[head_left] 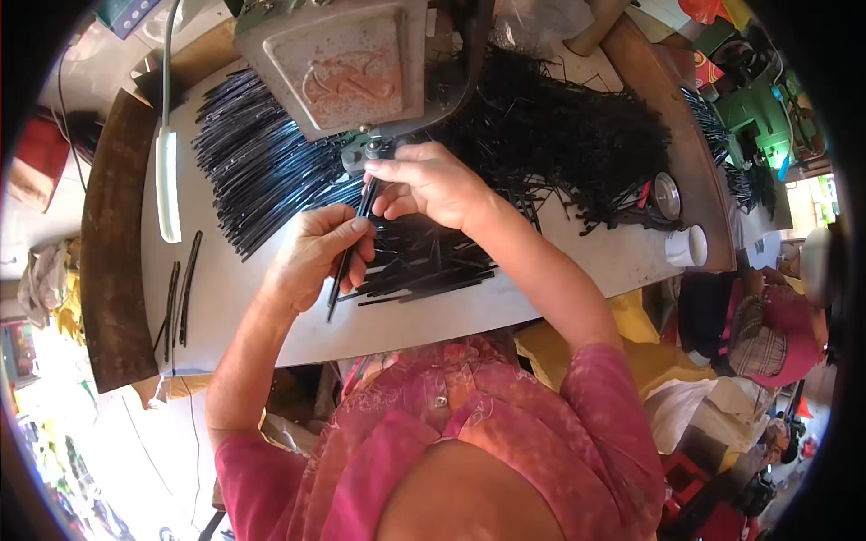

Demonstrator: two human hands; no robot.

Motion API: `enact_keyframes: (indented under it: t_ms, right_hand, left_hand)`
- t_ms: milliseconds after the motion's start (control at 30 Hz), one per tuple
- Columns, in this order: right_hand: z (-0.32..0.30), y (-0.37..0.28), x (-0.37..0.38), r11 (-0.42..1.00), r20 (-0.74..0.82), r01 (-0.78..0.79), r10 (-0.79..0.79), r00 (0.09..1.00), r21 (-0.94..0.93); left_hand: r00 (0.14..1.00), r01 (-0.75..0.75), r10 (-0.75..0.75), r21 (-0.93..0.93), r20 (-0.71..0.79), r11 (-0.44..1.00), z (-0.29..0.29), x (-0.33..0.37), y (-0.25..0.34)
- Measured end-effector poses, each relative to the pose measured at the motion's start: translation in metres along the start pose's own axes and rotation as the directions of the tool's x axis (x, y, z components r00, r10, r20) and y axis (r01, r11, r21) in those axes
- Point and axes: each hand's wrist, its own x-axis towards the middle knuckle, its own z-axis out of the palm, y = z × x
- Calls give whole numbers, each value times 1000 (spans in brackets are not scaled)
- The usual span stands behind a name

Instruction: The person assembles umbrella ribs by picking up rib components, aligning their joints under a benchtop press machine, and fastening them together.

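Observation:
My left hand [316,248] pinches a slim bundle of long, thin black rods [336,293] near its middle; the lower end slants down toward me. At the upper end, my right hand [433,185] grips the same bundle between thumb and fingers. That end sits just below the small metal head [377,148] of a bench machine [338,77]; whether it touches is hidden by my fingers. More loose black rods [428,287] lie on the table below my hands.
Neatly laid black rods [257,162] fill the table's left side, and a tangled black heap [559,126] its right. A white cup [687,246] stands at the right edge. A lit lamp tube [168,185] hangs at left. Another person [776,334] sits at far right.

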Motion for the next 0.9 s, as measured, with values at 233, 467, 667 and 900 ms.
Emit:
enact_keyframes:
  t_ms: [233, 467, 667, 900]
  right_hand:
    - [-36, 1, -4, 894, -187, 274, -220, 958, 355]
    - [-39, 3, 5, 856, -232, 320, -242, 942, 406]
    - [-31, 2, 7, 859, -254, 315, -225, 941, 405]
    - [-25, 5, 4, 846, -319, 335, -210, 924, 415]
  left_hand:
    - [155, -233, 987, 973, 50, -13, 25, 20, -19]
    - [887, -457, 367, -413, -282, 788, 8, 52, -4]
    - [864, -502, 389, -499, -320, 706, -3, 71, 8]
    - [848, -530, 425, -493, -316, 690, -8, 74, 8]
